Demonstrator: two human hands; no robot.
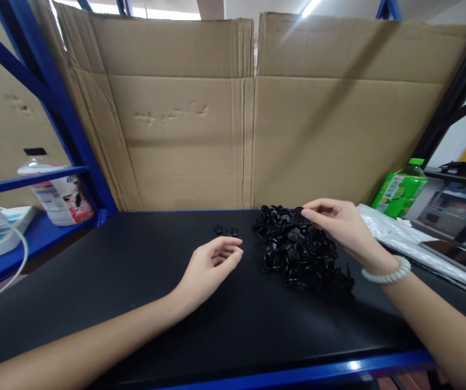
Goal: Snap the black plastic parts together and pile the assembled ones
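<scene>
A heap of small glossy black plastic parts [298,249], several with round, holed discs, lies right of centre on the black tabletop [155,346]. My right hand [338,222], with a pale beaded bracelet [387,272] at the wrist, is at the heap's upper right edge. Its thumb and index finger pinch a black plastic part [299,212] at their tips. Left of the heap, my left hand [212,262] is loosely curled with thumb and fingers apart, and nothing shows in it. Just beyond its fingertips lie a few similar black parts [225,231], set apart from the heap.
Cardboard panels [184,135] close off the back. At right lie a clear plastic-wrapped pack [395,230], a dark flat device [460,257] and a green bottle [401,189]. A blue frame [68,119], a large labelled bottle [60,195] and a white power strip [3,230] stand at left.
</scene>
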